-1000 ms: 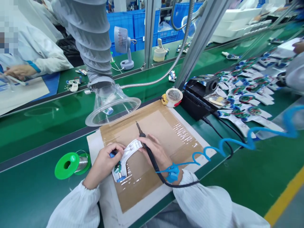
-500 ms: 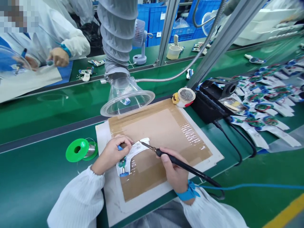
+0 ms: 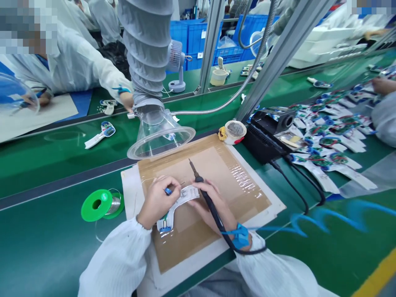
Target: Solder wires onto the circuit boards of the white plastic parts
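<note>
My left hand [image 3: 161, 199] is closed in a pinch over a curved white plastic piece [image 3: 189, 193], with a thin solder wire showing at its fingertips. A blue part [image 3: 168, 191] shows between the fingers, and a metal cylinder with a blue end [image 3: 165, 227] sits at the piece's lower end. My right hand [image 3: 216, 208] is closed around a black soldering iron [image 3: 210, 206], whose tip points up and away, apart from the piece. Its fingers are beside the piece's right end; whether they touch it I cannot tell. The piece is over a brown taped board [image 3: 185, 247].
A green solder spool [image 3: 97, 205] stands left of the board. A clear fume hood [image 3: 161, 142] hangs over its far edge. A round pot [image 3: 235, 131] and black soldering station [image 3: 262, 142] stand behind. Several white assemblies [image 3: 321, 161] lie right. Another person's hand [image 3: 126, 101] reaches in.
The iron's tip has lifted off the white piece and swung upward, and my right hand has moved to the piece's end. Across the bench, a person's arm has stretched out; another white assembly lies there.
</note>
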The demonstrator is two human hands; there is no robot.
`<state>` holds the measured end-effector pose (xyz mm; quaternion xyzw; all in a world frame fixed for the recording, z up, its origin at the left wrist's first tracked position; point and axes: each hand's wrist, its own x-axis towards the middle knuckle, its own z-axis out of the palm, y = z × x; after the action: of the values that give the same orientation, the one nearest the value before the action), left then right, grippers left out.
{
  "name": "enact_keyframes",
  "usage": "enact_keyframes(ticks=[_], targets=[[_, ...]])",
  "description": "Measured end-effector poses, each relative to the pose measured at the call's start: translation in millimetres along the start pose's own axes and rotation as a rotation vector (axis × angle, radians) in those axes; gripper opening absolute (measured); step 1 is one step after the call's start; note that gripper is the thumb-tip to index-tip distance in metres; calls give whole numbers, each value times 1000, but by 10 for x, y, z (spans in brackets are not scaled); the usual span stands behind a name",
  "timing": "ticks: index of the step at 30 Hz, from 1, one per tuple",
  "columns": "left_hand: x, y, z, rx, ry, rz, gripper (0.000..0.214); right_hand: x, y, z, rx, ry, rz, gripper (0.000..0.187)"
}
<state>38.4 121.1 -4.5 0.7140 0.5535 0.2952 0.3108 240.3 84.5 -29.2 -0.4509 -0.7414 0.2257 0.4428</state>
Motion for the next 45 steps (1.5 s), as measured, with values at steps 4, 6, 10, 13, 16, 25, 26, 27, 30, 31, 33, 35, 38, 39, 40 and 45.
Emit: enact_keyframes(ticks=[4, 6, 10, 13, 16, 25, 26, 27, 30, 31, 33, 35, 38, 39, 40, 45], targets=[[43, 58, -21, 10, -63, 31, 12, 72, 234, -3, -99, -71, -7, 52], [25, 26, -97, -13, -164, 24, 12, 70, 293, -6, -110, -100, -1, 54], [-42, -70, -167, -69, -227, -15, 11, 74, 351, -12, -122, -84, -10, 52], [-93, -115, -107, -91, -138, 4, 12, 102, 374, -16, -130, -74, -4, 46], [-122, -133, -39, -74, -62, 14, 13, 134, 343, -33, -117, -48, -12, 39], [-113, -117, -43, -32, -77, 38, 12, -123, -49, -208, 223, 300, 264, 24], [-112, -115, -46, -24, -83, 41, 12, -173, -78, -219, 233, 341, 294, 22], [-110, -111, -48, -15, -86, 47, 11, -215, -102, -225, 230, 373, 317, 19], [-102, -100, -53, 10, -90, 68, 11, -276, -147, -221, 194, 414, 342, 14], [-99, -95, -55, 15, -92, 70, 12, -277, -155, -215, 175, 405, 342, 13], [-95, -85, -59, 23, -98, 69, 12, -264, -167, -203, 137, 375, 320, 10], [-93, -77, -62, 25, -98, 67, 12, -248, -173, -197, 116, 342, 297, 9], [-92, -76, -61, 5, -89, 68, 12, -240, -175, -199, 115, 327, 282, 9], [-93, -79, -59, -6, -87, 67, 12, -242, -174, -200, 117, 326, 282, 9], [-93, -82, -57, -16, -86, 66, 12, -244, -172, -201, 118, 323, 281, 9], [-90, -94, -49, -28, -93, 58, 12, -248, -163, -196, 110, 288, 289, 9]])
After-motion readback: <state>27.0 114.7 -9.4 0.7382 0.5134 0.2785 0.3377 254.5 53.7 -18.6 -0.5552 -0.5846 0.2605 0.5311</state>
